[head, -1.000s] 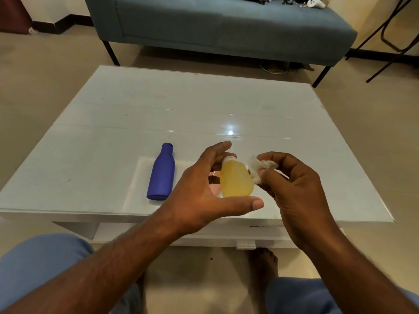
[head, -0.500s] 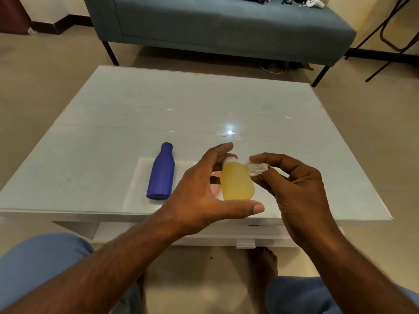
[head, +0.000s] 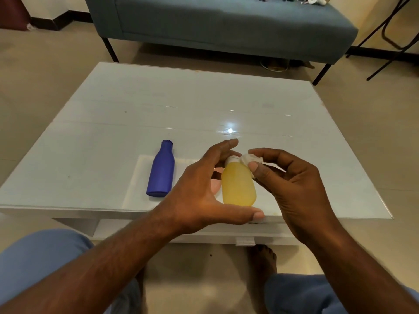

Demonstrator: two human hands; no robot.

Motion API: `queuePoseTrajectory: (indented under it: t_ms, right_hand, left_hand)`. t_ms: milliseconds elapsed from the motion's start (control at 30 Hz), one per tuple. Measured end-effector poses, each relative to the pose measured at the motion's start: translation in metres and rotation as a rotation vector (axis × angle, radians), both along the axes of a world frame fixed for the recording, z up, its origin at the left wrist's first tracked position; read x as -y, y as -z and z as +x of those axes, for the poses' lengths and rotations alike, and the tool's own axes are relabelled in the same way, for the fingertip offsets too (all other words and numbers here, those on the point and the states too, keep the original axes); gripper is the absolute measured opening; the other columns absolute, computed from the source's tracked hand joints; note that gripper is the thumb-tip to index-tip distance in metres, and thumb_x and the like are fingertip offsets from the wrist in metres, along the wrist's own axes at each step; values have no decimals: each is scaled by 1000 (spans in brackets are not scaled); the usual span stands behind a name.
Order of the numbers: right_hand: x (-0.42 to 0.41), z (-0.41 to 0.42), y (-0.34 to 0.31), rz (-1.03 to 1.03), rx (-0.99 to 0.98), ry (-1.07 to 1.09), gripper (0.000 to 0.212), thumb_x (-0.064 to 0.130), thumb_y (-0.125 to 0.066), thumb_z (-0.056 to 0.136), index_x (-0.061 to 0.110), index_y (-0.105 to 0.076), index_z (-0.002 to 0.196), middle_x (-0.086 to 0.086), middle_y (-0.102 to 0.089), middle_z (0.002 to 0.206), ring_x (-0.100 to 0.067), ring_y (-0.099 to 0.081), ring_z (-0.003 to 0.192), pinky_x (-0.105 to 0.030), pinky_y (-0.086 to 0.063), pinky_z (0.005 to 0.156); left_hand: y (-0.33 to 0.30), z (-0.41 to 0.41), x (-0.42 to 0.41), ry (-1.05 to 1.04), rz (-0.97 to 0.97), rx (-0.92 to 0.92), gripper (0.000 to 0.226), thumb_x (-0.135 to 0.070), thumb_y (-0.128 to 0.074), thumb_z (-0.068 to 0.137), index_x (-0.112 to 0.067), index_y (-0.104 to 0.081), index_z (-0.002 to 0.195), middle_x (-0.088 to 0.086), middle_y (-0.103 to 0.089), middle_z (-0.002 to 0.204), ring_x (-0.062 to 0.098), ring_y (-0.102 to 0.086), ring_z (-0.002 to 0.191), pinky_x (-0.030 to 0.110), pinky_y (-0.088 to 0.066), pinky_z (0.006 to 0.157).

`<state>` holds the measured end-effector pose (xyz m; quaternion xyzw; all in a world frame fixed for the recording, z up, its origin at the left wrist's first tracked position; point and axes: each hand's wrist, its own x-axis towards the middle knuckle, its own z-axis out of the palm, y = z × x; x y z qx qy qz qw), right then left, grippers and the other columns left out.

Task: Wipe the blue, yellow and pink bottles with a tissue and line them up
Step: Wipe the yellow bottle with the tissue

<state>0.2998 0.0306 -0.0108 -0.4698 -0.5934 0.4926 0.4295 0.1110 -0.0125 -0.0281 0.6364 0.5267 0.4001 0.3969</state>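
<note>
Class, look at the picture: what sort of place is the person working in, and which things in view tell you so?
Most likely a living room at home: a low white coffee table, a grey-blue sofa behind it, and a bare tiled floor.

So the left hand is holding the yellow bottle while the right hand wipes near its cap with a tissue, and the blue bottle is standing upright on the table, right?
Not quite. In the head view the blue bottle lies on its side on the table; the rest holds.

No readable text, label, brand or number shows on anything here.
</note>
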Motion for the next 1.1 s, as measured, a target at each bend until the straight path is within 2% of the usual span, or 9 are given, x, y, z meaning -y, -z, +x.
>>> queuePoseTrajectory:
  t_ms: [133,200,300,467,600,700,833,967,1100]
  right_hand:
    - [2,0,1,62,16,-68,15,18,-76,91,27,-81,101,6,-82,101,-16,-76,102,-34,-64,91]
    - [4,0,0,101,-14,-109,17,14,-76,89,29,-83,93,4,-82,99,-19,-76,102,-32,-64,89]
    - [7,-2,-5,135,-69,-151,14,26,-72,83,30,-84,90,4,-82,97,-20,-77,100,-24,-61,84]
    - [1,1,-2,60,-83,-36,26,0,-69,94,23,-81,99,4,-83,100,-13,-77,102,-21,-61,87]
    - [5,0,-1,88,-81,-66,10,14,-76,84,20,-79,92,5,-79,91,-15,-76,89,-24,-60,74]
    - [12,-3,-2,165,-104,-186,13,25,-70,74,16,-75,80,8,-70,78,-11,-69,69,-20,-55,61]
    - [11,-3,-3,233,-119,-133,9,23,-67,80,23,-75,84,5,-73,85,-18,-71,84,-26,-60,74]
    - [5,1,-1,140,-62,4,25,11,-77,90,28,-73,108,2,-78,97,-21,-75,94,-34,-65,85]
    - [15,-2,-5,215,-93,-72,20,6,-72,85,24,-77,93,2,-77,89,-20,-74,88,-26,-63,76]
  left_hand:
    - [4,-4,-2,-58,-17,67,110,-52,-90,57,-47,-30,149,-26,-54,134,-3,-57,120,13,-54,85]
    - [4,-5,-3,-80,-27,96,108,-50,-91,58,-45,-32,149,-23,-55,134,-1,-59,119,13,-55,83]
    - [3,-4,-4,-91,-33,151,107,-45,-92,58,-42,-35,149,-19,-57,134,0,-59,120,12,-54,83]
    - [1,0,3,30,4,143,111,-28,-96,59,-43,-34,150,-19,-56,138,7,-56,129,27,-54,99]
    - [3,0,1,-2,25,156,109,-38,-94,59,-43,-33,150,-21,-54,138,6,-56,129,25,-56,96]
    - [3,-5,-6,-63,17,184,105,-48,-89,59,-42,-35,149,-18,-54,140,7,-57,128,28,-57,96]
    - [2,-6,-4,-20,2,197,104,-43,-90,62,-42,-34,150,-15,-55,141,12,-57,129,34,-56,99]
    - [2,-3,-3,11,18,128,109,-38,-93,60,-46,-31,149,-23,-54,138,3,-56,127,20,-55,93]
    - [2,-6,-5,-18,-14,139,107,-47,-91,58,-49,-32,148,-23,-56,134,2,-59,123,19,-56,89]
